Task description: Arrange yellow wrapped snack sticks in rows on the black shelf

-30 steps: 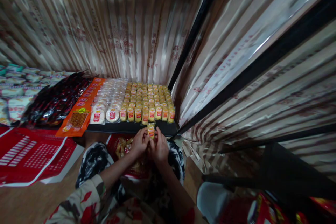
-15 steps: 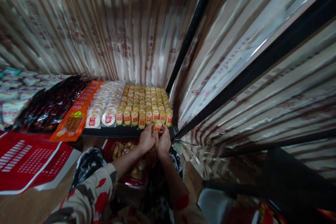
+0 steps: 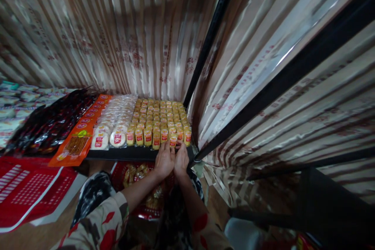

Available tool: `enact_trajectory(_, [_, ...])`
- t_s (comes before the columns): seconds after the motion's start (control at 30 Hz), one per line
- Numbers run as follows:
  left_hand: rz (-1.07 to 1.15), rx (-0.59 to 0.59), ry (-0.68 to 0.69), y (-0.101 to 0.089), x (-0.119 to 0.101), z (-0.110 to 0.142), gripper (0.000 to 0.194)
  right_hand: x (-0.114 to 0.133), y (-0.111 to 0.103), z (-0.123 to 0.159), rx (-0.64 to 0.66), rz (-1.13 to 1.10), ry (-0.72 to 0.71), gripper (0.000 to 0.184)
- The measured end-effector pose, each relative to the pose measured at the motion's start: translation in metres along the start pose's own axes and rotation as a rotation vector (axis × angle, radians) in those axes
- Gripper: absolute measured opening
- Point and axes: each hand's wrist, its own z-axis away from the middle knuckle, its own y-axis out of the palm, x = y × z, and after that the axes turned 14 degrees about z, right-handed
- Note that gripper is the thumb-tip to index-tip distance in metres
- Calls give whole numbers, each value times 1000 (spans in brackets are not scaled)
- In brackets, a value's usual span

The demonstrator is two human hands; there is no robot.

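Both of my hands meet at the front edge of a dark shelf (image 3: 125, 153). Between the fingertips of my left hand (image 3: 165, 161) and my right hand (image 3: 181, 159) is a small yellow snack packet (image 3: 173, 141) with a red and white label. It stands upright against the front row of matching yellow snack packets (image 3: 159, 119), which are lined up in tight rows. The fingers of both hands are closed around its lower part, which they partly hide.
Left of the yellow rows lie round white packets (image 3: 118, 138), an orange snack bag (image 3: 76, 142) and dark glossy packets (image 3: 43, 125). Below, a red bag of wrapped snacks (image 3: 129, 175) sits between my knees. A black post (image 3: 211, 35) and striped curtains (image 3: 140, 27) bound the shelf.
My hands have moved the yellow packet from just in front of the shelf's rows up against the front row. The view has shifted slightly.
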Motion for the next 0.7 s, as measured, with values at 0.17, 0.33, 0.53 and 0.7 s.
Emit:
enact_trajectory(0.17, [-46,18,32,0,0,-1,41,0,2,-1,22,-2,-32,28])
enact_trajectory(0.33, [-50,12,56,2,4,-1,40,-4,12,-3,-44,-75,-118,34])
enact_trajectory(0.53, [-27,49,48,5,11,-2,42,-13,25,-4,-45,-106,-153,34])
enact_trajectory(0.7, [-13,64,60,6,13,-4,42,-16,28,0,-84,-111,-154,32])
